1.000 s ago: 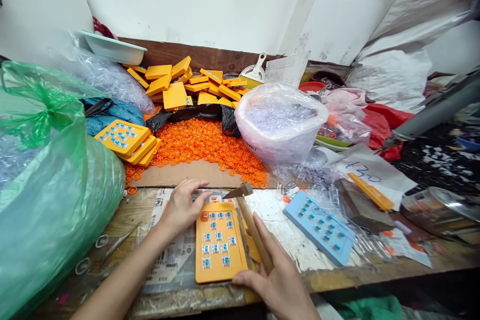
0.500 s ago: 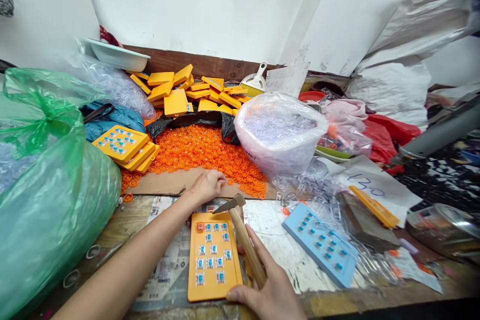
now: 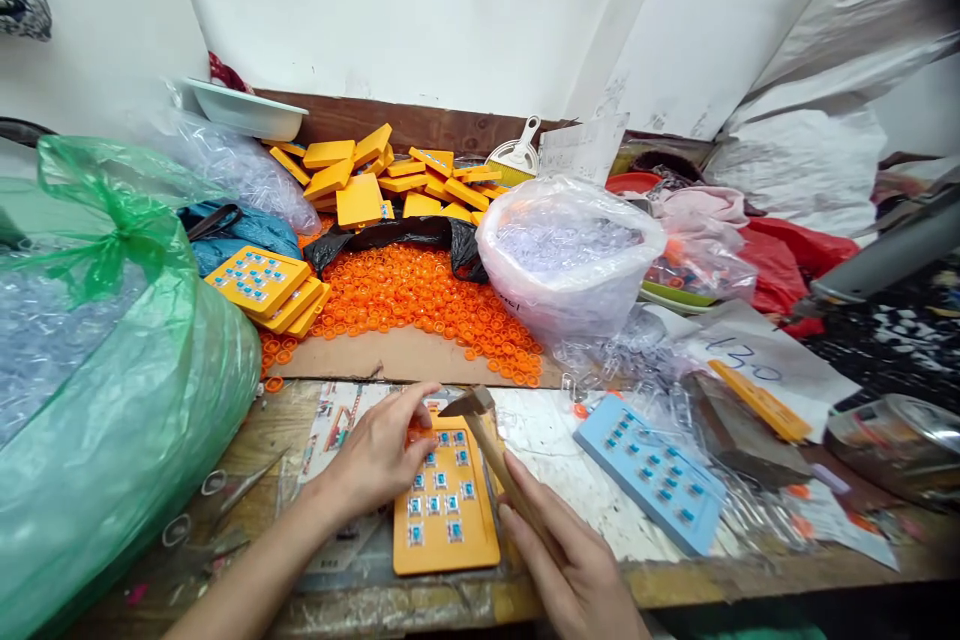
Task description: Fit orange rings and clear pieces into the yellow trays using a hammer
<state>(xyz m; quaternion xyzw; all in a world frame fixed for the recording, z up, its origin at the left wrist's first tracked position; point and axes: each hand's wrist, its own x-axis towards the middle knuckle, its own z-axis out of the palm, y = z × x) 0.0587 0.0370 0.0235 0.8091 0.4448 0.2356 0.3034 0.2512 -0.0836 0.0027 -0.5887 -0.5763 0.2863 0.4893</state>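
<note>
My left hand (image 3: 386,445) is closed over the upper left corner of a yellow-orange plastic panel (image 3: 446,555), with the fingers curled. A bit of an orange plastic ring (image 3: 417,434) shows between its thumb and forefinger; what else the fingers hold is hidden. Several small clear fittings with blue centres stand in rows on the panel. In my right hand (image 3: 570,560) is the wooden handle of a hammer (image 3: 517,500). The hammer's metal head hangs just above the panel's top right part. Beyond the panel spreads a heap of orange plastic rings (image 3: 412,290).
A bulging green bag (image 3: 172,440) stands at left, near stacked yellow panels (image 3: 259,285). Behind the heap are more yellow panels (image 3: 360,200). A white bag of clear parts (image 3: 570,280), a light blue panel (image 3: 649,475) and a metal block (image 3: 742,435) are on the right.
My left hand has come back from the edge of the orange heap to the panel's upper left corner. The hammer stays in my right hand above the panel. The camera view has shifted slightly.
</note>
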